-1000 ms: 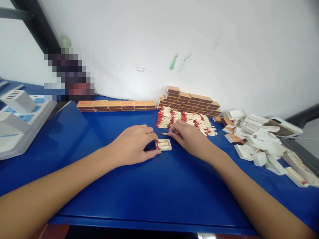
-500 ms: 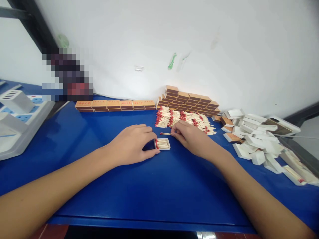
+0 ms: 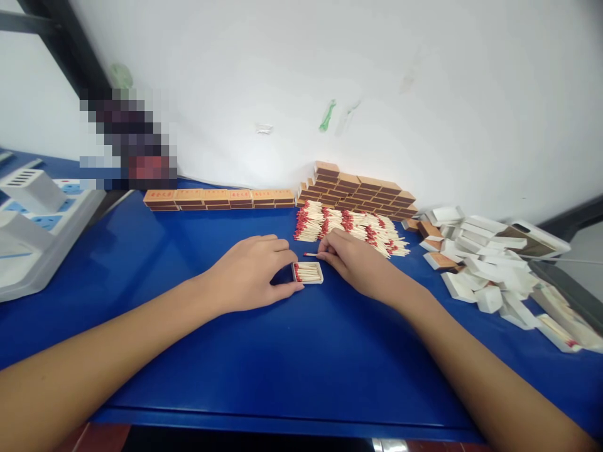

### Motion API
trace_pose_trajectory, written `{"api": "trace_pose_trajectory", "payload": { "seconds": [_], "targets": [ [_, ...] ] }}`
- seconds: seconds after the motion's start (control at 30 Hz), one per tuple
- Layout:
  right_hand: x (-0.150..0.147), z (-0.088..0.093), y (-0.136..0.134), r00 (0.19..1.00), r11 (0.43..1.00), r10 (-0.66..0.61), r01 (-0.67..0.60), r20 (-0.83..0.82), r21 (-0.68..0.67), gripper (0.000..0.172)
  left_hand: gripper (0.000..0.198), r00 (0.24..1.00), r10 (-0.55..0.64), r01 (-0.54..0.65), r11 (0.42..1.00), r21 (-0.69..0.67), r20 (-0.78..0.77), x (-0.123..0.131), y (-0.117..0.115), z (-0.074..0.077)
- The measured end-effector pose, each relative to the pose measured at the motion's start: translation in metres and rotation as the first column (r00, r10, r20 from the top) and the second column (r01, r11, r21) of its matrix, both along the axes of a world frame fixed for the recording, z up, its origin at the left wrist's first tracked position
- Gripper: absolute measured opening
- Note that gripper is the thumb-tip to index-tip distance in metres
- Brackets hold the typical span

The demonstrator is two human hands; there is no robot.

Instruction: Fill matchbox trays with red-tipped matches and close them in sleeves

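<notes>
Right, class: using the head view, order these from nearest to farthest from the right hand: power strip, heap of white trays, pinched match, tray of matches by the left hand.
1. Pinched match: in the right hand's fingertips.
2. Tray of matches: just left.
3. Heap of white trays: right.
4. Power strip: far left.

The left hand (image 3: 254, 273) and right hand (image 3: 355, 260) are bare, with slim fingers; the left thumb (image 3: 287, 290) ends in a short, smooth nail (image 3: 300, 286). The left forearm (image 3: 127, 342) and right forearm (image 3: 452, 339), bare too, taper to narrow wrists (image 3: 207, 295) and broaden toward the near edge of the worktop (image 3: 282, 364). A small dark spot (image 3: 43, 378) marks the left forearm, near the worktop's left side.
</notes>
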State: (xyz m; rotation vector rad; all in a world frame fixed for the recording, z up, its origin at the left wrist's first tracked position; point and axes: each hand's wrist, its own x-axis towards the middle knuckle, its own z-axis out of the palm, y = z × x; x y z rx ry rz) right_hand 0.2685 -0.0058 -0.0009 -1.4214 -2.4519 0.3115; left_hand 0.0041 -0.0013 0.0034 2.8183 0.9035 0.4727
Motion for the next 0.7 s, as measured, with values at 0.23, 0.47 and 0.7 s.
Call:
{"api": "trace_pose_trajectory", "payload": {
  "seconds": [0.23, 0.47, 0.7],
  "targets": [
    [-0.003, 0.016, -0.014, 0.998, 0.999, 0.026, -0.025, -0.061, 0.03, 0.011, 0.03, 1.0, 0.025, -0.025, 0.999, 0.026, 0.01, -0.001, 0.001, 0.0],
    [-0.017, 0.017, -0.028, 0.994, 0.995, 0.098, -0.1, -0.038, -0.029, 0.009, 0.03, 1.0, 0.021, -0.021, 0.999, 0.034, 0.008, -0.001, 0.001, 0.001],
    [-0.017, 0.017, -0.028, 0.992, 0.995, 0.099, -0.101, -0.084, -0.02, 0.008, 0.03, 1.0, 0.021, -0.021, 1.0, 0.018, 0.008, 0.0, 0.0, 0.002]
  ]
}}
